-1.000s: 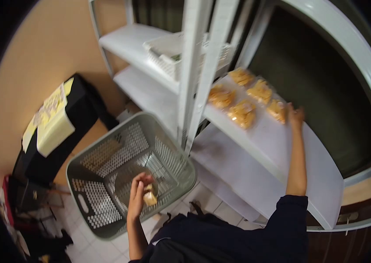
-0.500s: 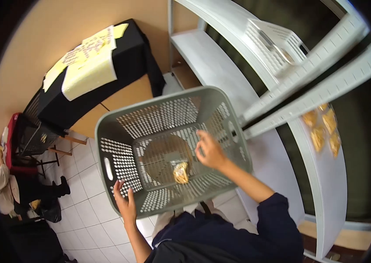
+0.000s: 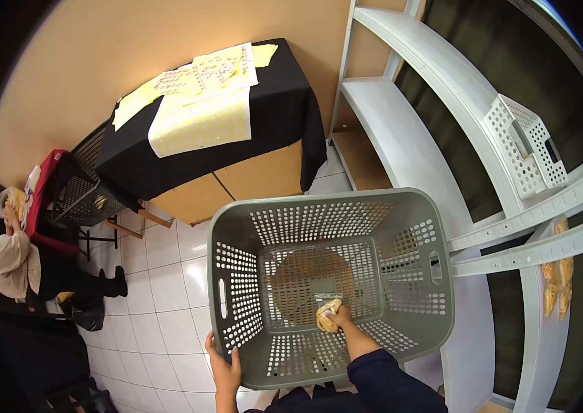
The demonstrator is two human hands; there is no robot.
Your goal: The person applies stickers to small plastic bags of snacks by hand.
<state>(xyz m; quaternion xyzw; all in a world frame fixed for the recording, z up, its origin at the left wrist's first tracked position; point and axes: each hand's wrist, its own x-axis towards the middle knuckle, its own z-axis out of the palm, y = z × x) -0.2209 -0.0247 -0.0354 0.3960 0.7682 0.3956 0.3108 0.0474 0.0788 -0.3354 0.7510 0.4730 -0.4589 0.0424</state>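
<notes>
A large grey-green plastic basket (image 3: 332, 197) with perforated walls fills the lower middle of the head view. My right hand (image 3: 341, 317) reaches down inside it, fingers closed on a clear bag of yellowish snacks (image 3: 326, 318) at the basket's bottom. Part of that bag is covered by the hand. At the near left corner, my left hand (image 3: 225, 368) grips the basket's rim, with the thumb and fingers on either side of it.
Metal shelving (image 3: 401, 138) stands on the right, bearing a white perforated basket (image 3: 522, 151) and several snack bags (image 3: 557, 275). A black-draped table (image 3: 277, 96) holds yellow papers (image 3: 202, 113). At far left, a person (image 3: 12, 265) works beside a red-edged stand (image 3: 47, 179).
My right hand has gone from above the basket down into it and taken hold of the snack bag. My left hand has closed on the rim. The view has shifted.
</notes>
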